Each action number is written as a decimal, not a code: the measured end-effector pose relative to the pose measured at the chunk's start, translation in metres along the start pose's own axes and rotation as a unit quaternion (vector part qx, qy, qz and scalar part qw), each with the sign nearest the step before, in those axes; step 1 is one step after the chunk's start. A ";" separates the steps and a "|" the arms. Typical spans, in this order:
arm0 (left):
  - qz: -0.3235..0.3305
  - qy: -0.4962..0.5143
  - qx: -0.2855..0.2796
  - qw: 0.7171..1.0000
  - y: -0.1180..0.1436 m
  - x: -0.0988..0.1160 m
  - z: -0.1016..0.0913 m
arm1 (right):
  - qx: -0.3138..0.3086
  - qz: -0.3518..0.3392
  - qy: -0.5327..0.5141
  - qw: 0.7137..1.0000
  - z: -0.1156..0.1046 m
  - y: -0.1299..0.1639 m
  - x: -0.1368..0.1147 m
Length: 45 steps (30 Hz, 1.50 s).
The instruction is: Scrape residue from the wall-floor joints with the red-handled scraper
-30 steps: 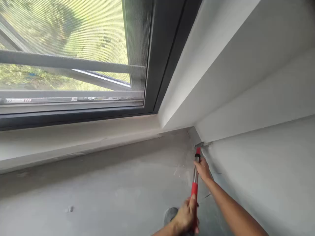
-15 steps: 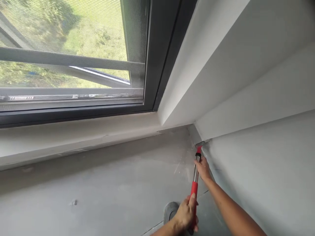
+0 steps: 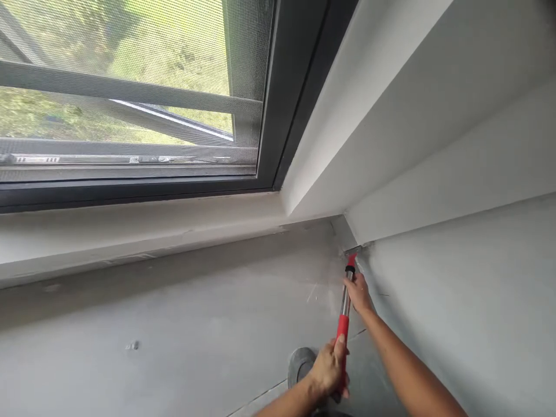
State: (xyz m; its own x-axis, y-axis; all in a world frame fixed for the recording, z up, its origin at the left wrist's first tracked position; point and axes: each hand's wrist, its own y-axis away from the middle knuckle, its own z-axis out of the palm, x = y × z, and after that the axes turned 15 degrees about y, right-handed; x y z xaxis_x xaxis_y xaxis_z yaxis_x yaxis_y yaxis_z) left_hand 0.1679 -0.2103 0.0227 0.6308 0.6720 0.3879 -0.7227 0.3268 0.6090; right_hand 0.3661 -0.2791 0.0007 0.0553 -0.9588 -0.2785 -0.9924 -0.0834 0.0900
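Note:
A long scraper (image 3: 346, 304) with a red grip, a metal shaft and a red head points away from me. Its blade (image 3: 353, 251) presses into the corner where the grey floor (image 3: 195, 324) meets the white wall (image 3: 456, 278). My left hand (image 3: 329, 370) grips the red lower end of the handle. My right hand (image 3: 358, 292) holds the metal shaft just behind the head, close to the wall.
A dark-framed window (image 3: 278, 104) with a mesh screen stands above a pale sill ledge (image 3: 130, 237) at the left. A grey shoe toe (image 3: 299, 364) shows beside my left hand. A small bit of debris (image 3: 132, 346) lies on the floor.
The view has shifted slightly upward and the scraper head sits a little deeper in the corner. Both hands keep the same grip.

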 end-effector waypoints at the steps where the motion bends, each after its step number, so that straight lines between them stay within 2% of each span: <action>1: 0.001 0.001 0.004 1.000 0.000 -0.001 0.002 | 0.002 -0.004 0.000 1.000 -0.002 0.001 0.000; 5: 0.009 -0.001 0.005 1.000 0.000 -0.002 0.005 | 0.005 0.001 -0.003 1.000 -0.001 0.001 0.003; 10: 0.010 -0.005 0.005 1.000 -0.001 -0.004 -0.001 | -0.021 0.006 -0.006 1.000 0.006 -0.001 0.009; 16: 0.011 -0.013 0.000 1.000 -0.001 -0.006 -0.001 | -0.002 -0.002 0.000 1.000 0.007 -0.001 0.011; 20: 0.025 -0.015 0.006 1.000 -0.001 -0.007 -0.002 | -0.016 0.008 -0.010 1.000 0.006 0.002 0.009; 24: 0.027 -0.023 0.013 0.999 -0.004 -0.008 -0.003 | -0.005 -0.001 0.004 1.000 0.005 0.000 0.006; 31: -0.003 0.025 0.010 1.000 -0.009 0.006 0.004 | -0.033 -0.006 -0.007 0.999 -0.002 -0.015 -0.012; 35: -0.003 0.003 0.007 1.000 -0.008 -0.001 0.006 | -0.003 -0.006 -0.005 1.000 -0.002 -0.008 -0.004; 41: 0.005 -0.019 0.004 1.000 -0.001 -0.004 0.003 | -0.006 -0.002 -0.005 1.000 -0.004 0.001 0.011; 45: 0.041 -0.025 0.002 0.999 0.007 -0.005 -0.001 | 0.001 0.017 -0.010 1.000 -0.005 0.008 0.011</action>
State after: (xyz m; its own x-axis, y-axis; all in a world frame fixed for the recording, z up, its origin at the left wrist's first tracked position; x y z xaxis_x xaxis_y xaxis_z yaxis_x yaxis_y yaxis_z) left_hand 0.1590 -0.2108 0.0243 0.5836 0.6618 0.4705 -0.7710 0.2697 0.5770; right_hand 0.3597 -0.2921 0.0031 0.0197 -0.9555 -0.2943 -0.9939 -0.0506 0.0978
